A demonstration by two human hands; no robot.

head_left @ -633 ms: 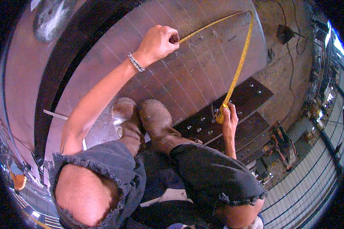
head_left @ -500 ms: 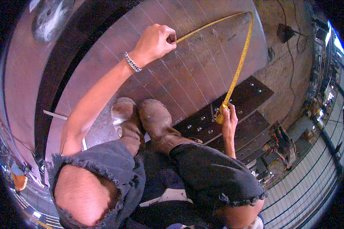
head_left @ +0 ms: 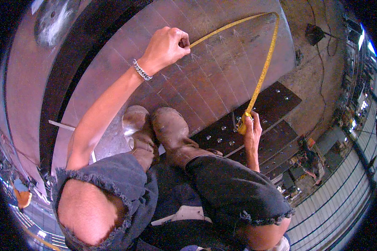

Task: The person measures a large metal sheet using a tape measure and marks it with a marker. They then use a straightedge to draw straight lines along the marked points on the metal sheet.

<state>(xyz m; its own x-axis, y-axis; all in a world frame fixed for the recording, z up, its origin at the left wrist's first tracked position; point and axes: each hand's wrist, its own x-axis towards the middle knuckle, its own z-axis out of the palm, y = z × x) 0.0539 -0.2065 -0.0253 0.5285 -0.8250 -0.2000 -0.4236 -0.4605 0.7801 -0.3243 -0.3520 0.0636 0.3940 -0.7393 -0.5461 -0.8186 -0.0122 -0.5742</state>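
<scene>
- Tape measure [head_left: 264, 71], yellow, runs in a bent loop across the rusty steel plate [head_left: 222, 83] we crouch on.
- Our left hand [head_left: 166, 45] pinches its free end against the plate.
- Our right hand [head_left: 251, 127] is closed around the case, just above 2 dark drilled plates [head_left: 276, 100].
- Both boots [head_left: 155, 129] rest between our arms.

Daylight is soft and even, leaving a dull sheen on the rusty steel plate [head_left: 222, 79] and only faint shadows under the boots [head_left: 163, 134]. The centre is sharp. Fisheye distortion bends straight edges toward the rim, where a black vignette closes in. At the far right, bright lights [head_left: 366, 44] blow out to white-blue glare.
</scene>
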